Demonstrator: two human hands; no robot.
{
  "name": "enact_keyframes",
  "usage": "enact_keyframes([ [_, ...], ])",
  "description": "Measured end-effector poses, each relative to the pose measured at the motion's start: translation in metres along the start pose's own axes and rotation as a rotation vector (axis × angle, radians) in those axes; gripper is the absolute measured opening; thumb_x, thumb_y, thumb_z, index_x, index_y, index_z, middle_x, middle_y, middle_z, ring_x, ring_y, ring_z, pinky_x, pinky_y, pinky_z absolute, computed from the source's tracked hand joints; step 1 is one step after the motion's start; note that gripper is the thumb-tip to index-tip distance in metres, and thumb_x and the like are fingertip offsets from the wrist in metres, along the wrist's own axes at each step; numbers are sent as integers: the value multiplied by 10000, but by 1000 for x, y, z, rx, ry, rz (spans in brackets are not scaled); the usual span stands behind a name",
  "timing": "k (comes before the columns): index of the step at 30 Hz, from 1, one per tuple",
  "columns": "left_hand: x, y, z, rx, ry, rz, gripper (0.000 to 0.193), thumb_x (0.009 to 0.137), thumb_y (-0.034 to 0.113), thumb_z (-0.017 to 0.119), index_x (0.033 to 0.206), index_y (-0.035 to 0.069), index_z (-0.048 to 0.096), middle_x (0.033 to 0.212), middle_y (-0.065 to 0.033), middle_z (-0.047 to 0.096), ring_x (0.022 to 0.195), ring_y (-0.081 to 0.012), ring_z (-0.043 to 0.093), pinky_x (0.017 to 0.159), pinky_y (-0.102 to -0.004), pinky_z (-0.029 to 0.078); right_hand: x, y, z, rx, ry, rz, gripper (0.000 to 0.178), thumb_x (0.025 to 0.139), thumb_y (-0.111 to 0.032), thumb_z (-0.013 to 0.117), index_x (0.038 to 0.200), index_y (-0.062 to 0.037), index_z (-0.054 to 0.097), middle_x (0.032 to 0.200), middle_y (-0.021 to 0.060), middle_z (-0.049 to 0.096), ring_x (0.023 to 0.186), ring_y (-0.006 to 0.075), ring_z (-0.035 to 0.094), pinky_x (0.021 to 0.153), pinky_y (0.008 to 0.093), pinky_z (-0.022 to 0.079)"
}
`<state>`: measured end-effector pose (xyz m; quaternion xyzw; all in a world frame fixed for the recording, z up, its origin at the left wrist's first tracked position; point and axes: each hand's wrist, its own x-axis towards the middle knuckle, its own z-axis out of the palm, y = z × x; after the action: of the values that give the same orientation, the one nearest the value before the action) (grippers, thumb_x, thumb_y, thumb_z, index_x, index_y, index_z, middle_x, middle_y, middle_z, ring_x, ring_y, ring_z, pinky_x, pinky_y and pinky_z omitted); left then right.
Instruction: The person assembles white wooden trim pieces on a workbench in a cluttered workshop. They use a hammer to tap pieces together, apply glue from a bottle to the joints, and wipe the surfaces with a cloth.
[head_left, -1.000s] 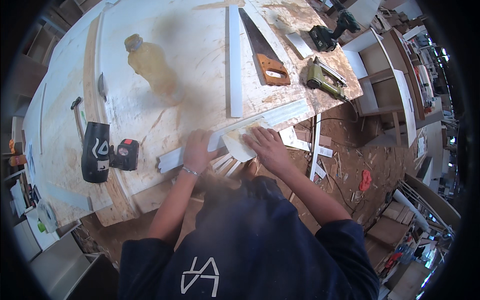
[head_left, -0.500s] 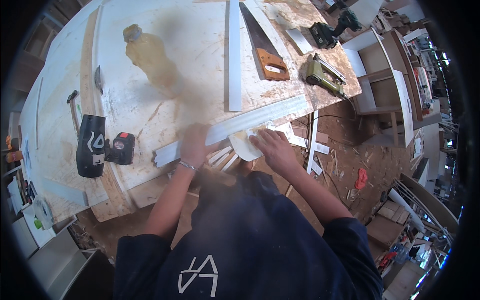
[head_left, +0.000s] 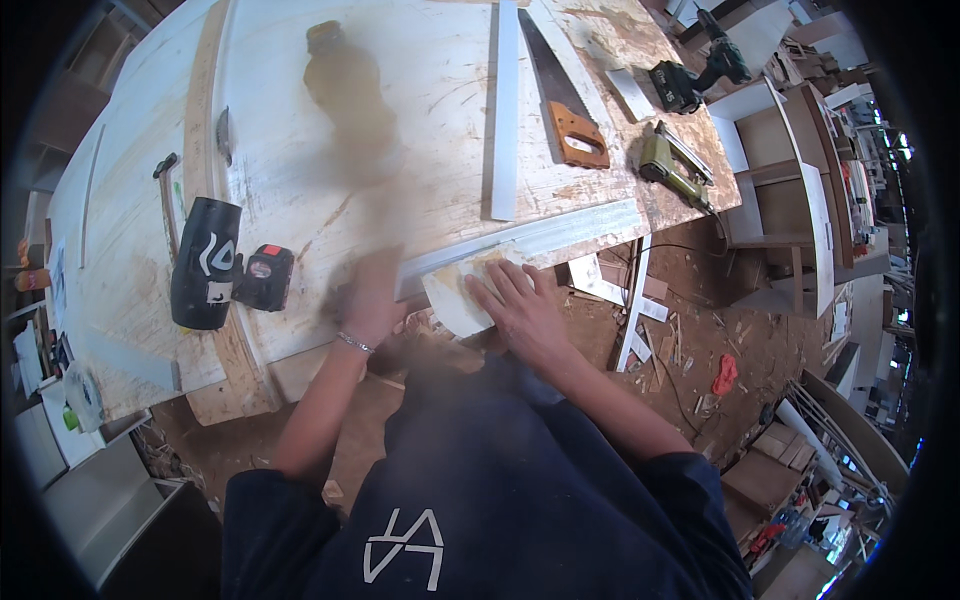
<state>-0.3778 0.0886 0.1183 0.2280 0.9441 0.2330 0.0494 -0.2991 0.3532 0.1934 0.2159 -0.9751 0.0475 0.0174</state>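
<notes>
A long white moulding strip (head_left: 560, 236) lies along the near edge of a paint-stained workbench (head_left: 400, 130). My left hand (head_left: 368, 298), blurred by motion, rests on the strip's left end at the bench edge. My right hand (head_left: 520, 300) lies flat with fingers spread on a pale sheet of sandpaper or paper (head_left: 455, 295) that hangs over the edge beneath the strip. A bracelet sits on my left wrist.
On the bench: a black cordless drill with a red battery (head_left: 215, 268), a hammer (head_left: 165, 195), a handsaw with an orange handle (head_left: 560, 100), a white batten (head_left: 505, 110), a green stapler (head_left: 670, 165), a blurred amber bottle (head_left: 345, 85). White offcuts (head_left: 630, 300) litter the dirty floor.
The view has shifted down the bench. My hands slid along the moulding strip, the left one now blurred in motion. My right hand has flattened onto the pale sheet.
</notes>
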Motion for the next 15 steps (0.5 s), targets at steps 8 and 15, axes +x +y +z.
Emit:
enact_keyframes([
  [8,-9,-26,4,-116,-18,-23,641,734,163,860,1335,98,648,1264,-92,584,1220,-304,561,1045,-415,499,24,-16,26,-5,5,43,530,936,-149,571,1461,-73,553,1428,196,549,1362,342,498,1141,508,375],
  [15,-9,-28,3,-143,-33,-33,632,750,181,851,1343,107,646,1234,-79,590,1199,-287,577,1015,-400,516,26,-16,39,-9,20,52,527,932,-138,574,1454,-72,549,1390,190,563,1353,343,507,1108,499,392],
])
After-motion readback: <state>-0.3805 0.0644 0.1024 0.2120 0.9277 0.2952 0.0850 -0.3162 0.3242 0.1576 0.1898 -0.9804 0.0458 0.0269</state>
